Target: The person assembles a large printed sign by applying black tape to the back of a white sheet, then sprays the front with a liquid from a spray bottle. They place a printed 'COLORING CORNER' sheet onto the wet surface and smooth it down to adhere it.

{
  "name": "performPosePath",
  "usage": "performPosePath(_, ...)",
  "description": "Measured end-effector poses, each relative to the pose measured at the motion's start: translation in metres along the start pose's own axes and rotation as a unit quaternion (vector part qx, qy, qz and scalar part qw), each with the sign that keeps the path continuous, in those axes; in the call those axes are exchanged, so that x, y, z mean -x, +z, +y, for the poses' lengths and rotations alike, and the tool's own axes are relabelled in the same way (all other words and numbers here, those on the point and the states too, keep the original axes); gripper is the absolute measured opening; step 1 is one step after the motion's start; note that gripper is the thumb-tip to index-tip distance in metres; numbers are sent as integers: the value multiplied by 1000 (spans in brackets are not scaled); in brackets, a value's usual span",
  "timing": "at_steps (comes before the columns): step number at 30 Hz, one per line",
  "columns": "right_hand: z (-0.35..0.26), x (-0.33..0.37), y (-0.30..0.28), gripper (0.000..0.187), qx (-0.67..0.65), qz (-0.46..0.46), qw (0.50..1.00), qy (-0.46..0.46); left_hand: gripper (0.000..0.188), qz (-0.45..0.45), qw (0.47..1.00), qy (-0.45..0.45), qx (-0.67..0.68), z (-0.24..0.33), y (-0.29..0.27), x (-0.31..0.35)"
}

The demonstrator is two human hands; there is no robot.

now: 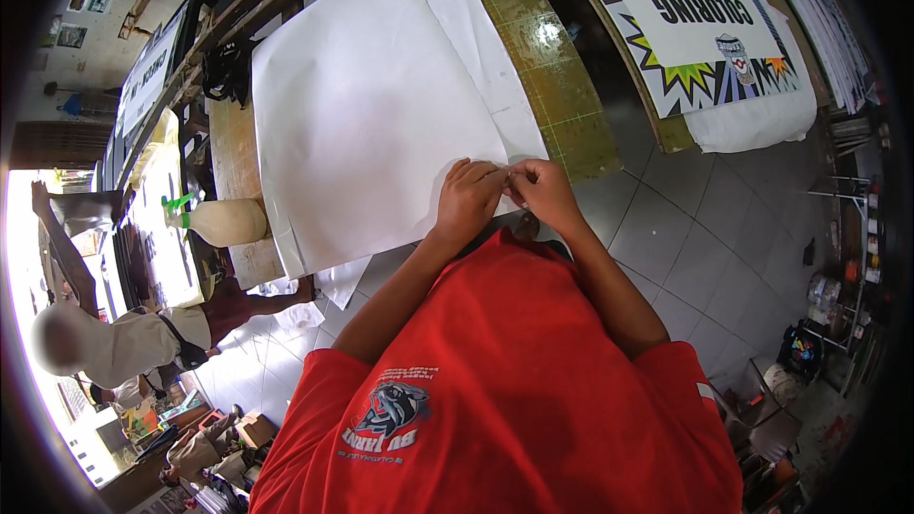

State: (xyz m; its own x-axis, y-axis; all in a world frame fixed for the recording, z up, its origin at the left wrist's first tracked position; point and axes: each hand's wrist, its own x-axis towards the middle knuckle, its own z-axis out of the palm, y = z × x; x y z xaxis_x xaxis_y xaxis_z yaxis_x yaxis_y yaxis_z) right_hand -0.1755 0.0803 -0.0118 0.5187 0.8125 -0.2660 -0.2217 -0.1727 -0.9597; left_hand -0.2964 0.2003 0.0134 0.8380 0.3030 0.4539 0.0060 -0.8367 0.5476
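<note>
A large white sheet (362,105) lies across the worktable in front of me. Its near right corner is between my two hands, close to my body. My left hand (469,195) has its fingers bent together over the sheet's near edge at that corner. Touching it, my right hand (545,192) pinches the corner between thumb and curled fingers. The fingertips meet, and the exact spot they grip is partly hidden. A second white sheet (476,29) shows from under the large one on its right, resting on a green cutting mat (562,95) with grid lines.
A spray bottle (227,221) with a green nozzle stands at the table's left edge. To the right, printed boards (705,29) lie on another table. Tiled floor (676,228) runs between. At left is another person (143,347), near a bright opening. Shelving (857,257) lines the far right.
</note>
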Motion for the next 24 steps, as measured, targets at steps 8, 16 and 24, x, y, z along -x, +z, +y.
performPosePath(8,4,-1,-2,13,2,-11,1000,-3,15,5,1000,1,4,-2,2,0)
performPosePath(16,-3,1,-1,13,10,-7,1000,6,17,2,1000,2,8,-2,2,0)
performPosePath(24,0,0,0,11,-15,-3,1000,3,19,0,1000,3,-3,-3,3,2)
